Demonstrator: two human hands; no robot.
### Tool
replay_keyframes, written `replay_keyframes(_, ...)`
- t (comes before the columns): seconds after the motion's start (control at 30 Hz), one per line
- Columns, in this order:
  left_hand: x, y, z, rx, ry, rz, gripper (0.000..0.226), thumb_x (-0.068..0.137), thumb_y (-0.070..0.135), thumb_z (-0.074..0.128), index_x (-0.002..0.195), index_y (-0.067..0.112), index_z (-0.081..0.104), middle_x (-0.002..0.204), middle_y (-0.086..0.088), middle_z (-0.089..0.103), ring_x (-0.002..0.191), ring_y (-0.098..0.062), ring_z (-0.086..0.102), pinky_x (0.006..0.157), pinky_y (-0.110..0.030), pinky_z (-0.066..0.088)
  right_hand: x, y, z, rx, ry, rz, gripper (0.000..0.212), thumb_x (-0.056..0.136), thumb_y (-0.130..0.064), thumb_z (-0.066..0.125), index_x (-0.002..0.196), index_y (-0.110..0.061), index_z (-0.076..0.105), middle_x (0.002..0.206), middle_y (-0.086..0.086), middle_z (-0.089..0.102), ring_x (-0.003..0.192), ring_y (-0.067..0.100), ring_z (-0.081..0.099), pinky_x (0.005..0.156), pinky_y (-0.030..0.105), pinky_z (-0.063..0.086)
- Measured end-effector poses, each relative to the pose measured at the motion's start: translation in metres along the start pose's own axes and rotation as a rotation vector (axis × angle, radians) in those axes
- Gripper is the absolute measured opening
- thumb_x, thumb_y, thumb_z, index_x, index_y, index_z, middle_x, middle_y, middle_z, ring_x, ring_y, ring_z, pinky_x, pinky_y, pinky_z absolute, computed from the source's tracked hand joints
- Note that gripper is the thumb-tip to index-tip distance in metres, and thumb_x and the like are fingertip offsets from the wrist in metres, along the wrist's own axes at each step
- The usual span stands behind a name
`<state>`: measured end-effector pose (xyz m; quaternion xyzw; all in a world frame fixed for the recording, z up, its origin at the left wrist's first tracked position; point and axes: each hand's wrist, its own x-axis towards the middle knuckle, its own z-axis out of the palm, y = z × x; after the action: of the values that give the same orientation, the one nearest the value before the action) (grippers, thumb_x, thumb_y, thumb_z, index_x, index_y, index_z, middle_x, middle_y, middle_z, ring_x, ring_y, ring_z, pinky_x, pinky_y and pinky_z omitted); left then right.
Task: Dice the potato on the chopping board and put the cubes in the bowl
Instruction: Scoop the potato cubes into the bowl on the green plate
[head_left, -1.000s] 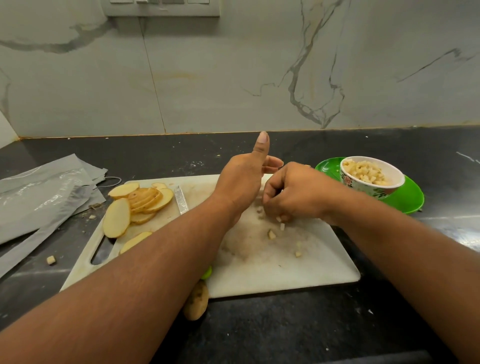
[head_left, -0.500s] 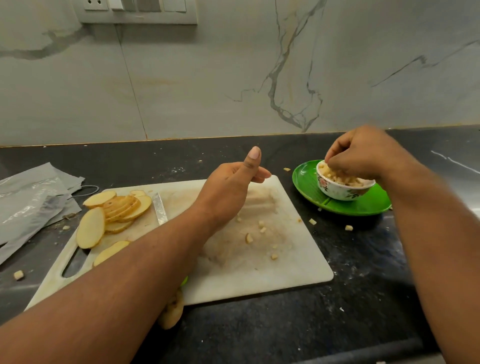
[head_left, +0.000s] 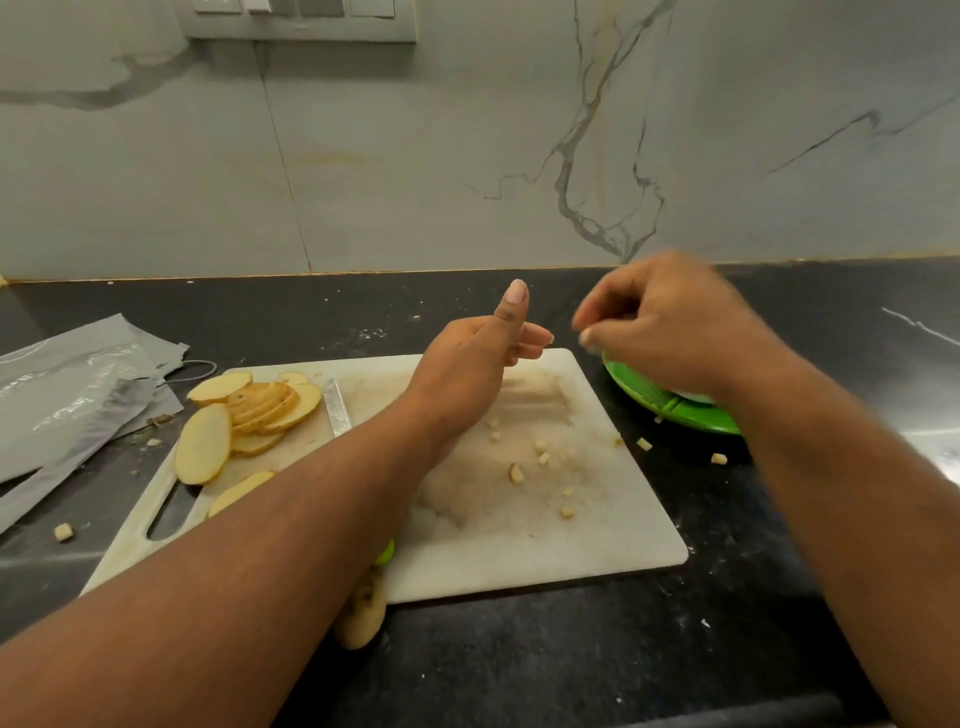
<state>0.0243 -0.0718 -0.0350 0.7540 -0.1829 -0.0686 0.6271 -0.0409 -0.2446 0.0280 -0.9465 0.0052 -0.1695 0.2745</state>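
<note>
A white chopping board (head_left: 597, 540) lies on the dark counter. Potato slices (head_left: 249, 410) are fanned out at its left end beside a knife blade (head_left: 336, 413). A few small potato cubes (head_left: 515, 474) are scattered on the board's middle. My left hand (head_left: 467, 369) stands on its edge over the board, thumb up, fingers loosely cupped, holding nothing. My right hand (head_left: 670, 327) is blurred above the green plate (head_left: 670, 410), fingers hanging loosely curled, with nothing seen in them. It hides the bowl almost entirely.
A potato piece (head_left: 361, 613) lies off the board's front edge under my left forearm, next to the knife's green handle (head_left: 385, 552). Grey plastic bags (head_left: 67, 395) lie at the left. Stray cubes (head_left: 644, 444) sit on the counter between board and plate.
My right hand carried cubes from the board to the bowl and now swings back left from it. My left hand has stayed over the board.
</note>
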Motion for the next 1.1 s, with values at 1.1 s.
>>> replay_keyframes(1.1,0.004,0.003,-0.006,-0.203,0.074,-0.144,0.062,0.1,0.068,0.044,0.096,0.018,0.081,0.099,0.002,0.08,0.107,-0.015,0.07,0.109,-0.037,0.047,-0.005,-0.008,0.036,-0.051,-0.7,-0.286,0.025,0.079,-0.037,0.083,0.101,-0.039,0.071,0.091,-0.014,0.067,0.087,0.006,0.063,0.081,0.034,0.056)
